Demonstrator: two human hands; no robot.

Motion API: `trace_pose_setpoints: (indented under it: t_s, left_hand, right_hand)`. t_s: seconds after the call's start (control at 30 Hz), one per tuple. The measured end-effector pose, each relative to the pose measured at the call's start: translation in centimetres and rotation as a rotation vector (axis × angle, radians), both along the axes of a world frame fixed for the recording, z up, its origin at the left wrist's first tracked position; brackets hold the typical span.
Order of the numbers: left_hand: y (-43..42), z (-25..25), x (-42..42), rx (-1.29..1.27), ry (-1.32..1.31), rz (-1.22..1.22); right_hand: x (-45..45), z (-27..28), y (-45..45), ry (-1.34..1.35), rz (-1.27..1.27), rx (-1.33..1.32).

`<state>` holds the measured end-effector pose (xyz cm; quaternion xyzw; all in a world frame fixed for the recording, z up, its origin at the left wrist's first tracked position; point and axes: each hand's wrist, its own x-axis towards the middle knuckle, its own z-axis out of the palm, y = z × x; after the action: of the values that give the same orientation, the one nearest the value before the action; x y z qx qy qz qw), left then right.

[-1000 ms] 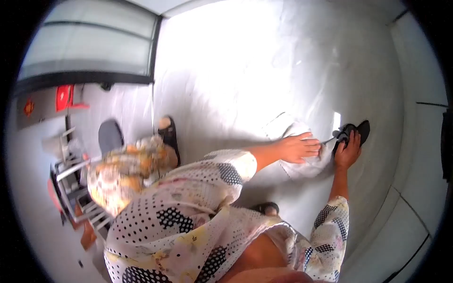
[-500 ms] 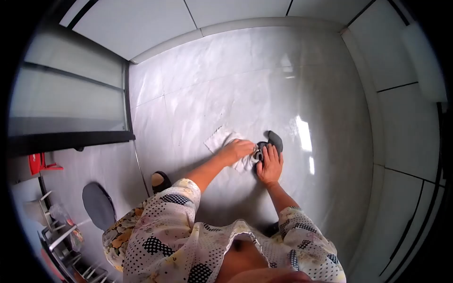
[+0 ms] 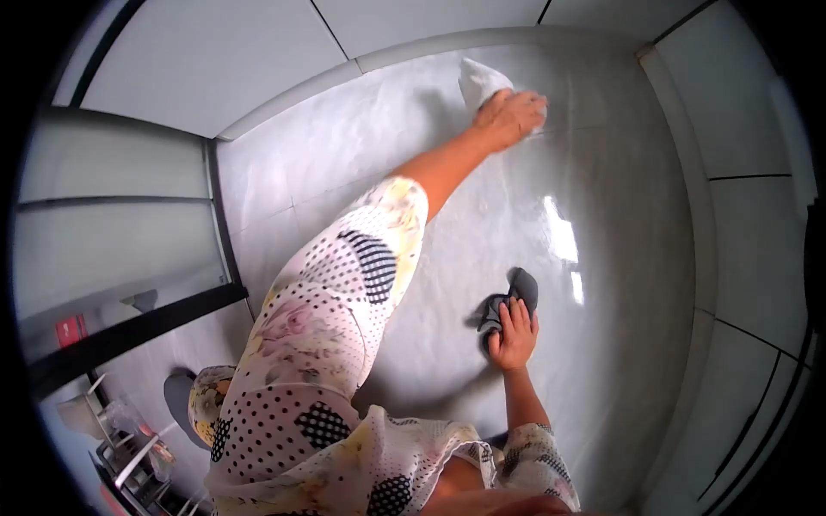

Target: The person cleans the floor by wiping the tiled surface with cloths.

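Note:
Stretched far forward, my left hand [image 3: 510,119] is closed on a white cloth [image 3: 482,82] near the far edge of the grey floor [image 3: 447,249]. Part of the cloth sticks out to the left of the fingers, and it looks lifted or bunched. Nearer to me, my right hand [image 3: 514,335] lies with spread fingers on a dark grey and black cloth-like item [image 3: 523,288], pressing it to the floor. What exactly this dark item is, I cannot tell.
Pale cabinet fronts [image 3: 215,64] line the far side and the right. A black-framed glass door [image 3: 112,245] stands at the left. At the lower left are a metal rack [image 3: 142,464] and a dark grey round object [image 3: 179,400].
My left hand has moved forward from beside the dark item, taking the white cloth with it. My right hand is still on the dark item.

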<state>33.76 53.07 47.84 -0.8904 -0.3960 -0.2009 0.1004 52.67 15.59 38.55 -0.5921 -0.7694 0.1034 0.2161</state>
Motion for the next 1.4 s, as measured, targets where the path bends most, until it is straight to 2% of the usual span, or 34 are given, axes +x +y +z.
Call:
trace_pose_setpoints:
  t_s: [0.03,0.07,0.1,0.17,0.23,0.33,0.37,0.4,0.43,0.57,0.73,0.83,1.1,1.2,1.27,1.33,1.4]
  left_hand:
    - [1.4,-0.1,0.2,-0.027,0.144,0.04]
    - [2.4,-1.8,-0.6,-0.074,0.12,0.13]
    - [3.0,-6.0,-3.2,-0.14,0.097,0.228]
    - [3.8,-10.6,-8.1,-0.224,0.116,0.369]
    - [5.1,-9.8,-11.2,-0.236,0.201,0.445]
    - [6.0,-11.6,-17.8,-0.167,0.064,0.492]
    - [5.9,-12.6,-20.2,-0.176,-0.009,0.414]
    - [3.3,-7.7,-16.1,-0.173,0.037,0.366]
    - [2.6,-7.5,-19.3,-0.166,0.093,0.348]
    - [-3.6,-6.1,-27.3,-0.206,0.152,0.397]
    - [-11.3,-4.8,-34.7,-0.237,0.135,0.673]
    - [-13.8,-6.2,-37.0,-0.153,0.069,0.828]
    - [-14.8,-10.7,-34.5,-0.028,-0.26,1.221]
    - [-12.3,-8.8,-37.1,-0.141,-0.505,1.321]
    - [-10.2,-9.6,-39.1,0.102,-0.815,1.377]
    - [-9.6,-8.6,-40.5,0.381,-0.681,1.205]
    - [-8.6,-7.4,-43.3,0.467,-0.666,1.107]
  right_hand:
    - [0.6,0.9,-0.5,-0.005,-0.005,0.003]
    - [0.7,1.2,-0.9,-0.011,-0.007,-0.003]
    - [0.1,-0.3,-1.1,-0.048,-0.01,-0.017]
    - [-1.3,-2.8,-1.0,-0.067,-0.012,-0.049]
    - [-1.4,-3.4,-1.2,-0.088,-0.015,-0.066]
    - [-1.2,-3.8,-1.5,-0.108,-0.017,-0.089]
    - [-1.1,-4.1,-1.9,-0.135,-0.019,-0.085]
    - [4.5,-0.1,-4.8,-0.07,-0.05,-0.076]
    - [4.2,-2.6,-4.2,-0.065,-0.046,-0.064]
    - [5.8,-5.1,-4.1,-0.086,-0.048,-0.047]
    - [9.1,-5.1,-4.4,-0.109,-0.043,-0.056]
    - [10.7,-5.4,-4.1,-0.123,-0.028,-0.05]
    - [15.1,-3.0,-4.8,-0.227,-0.023,-0.08]
    - [14.9,-3.0,-5.3,-0.241,-0.016,-0.059]
    - [14.3,-2.4,-5.4,-0.225,-0.017,-0.067]
    - [14.1,-2.4,-5.8,-0.212,-0.024,-0.085]
    - [14.0,-2.3,-5.8,-0.205,-0.029,-0.088]
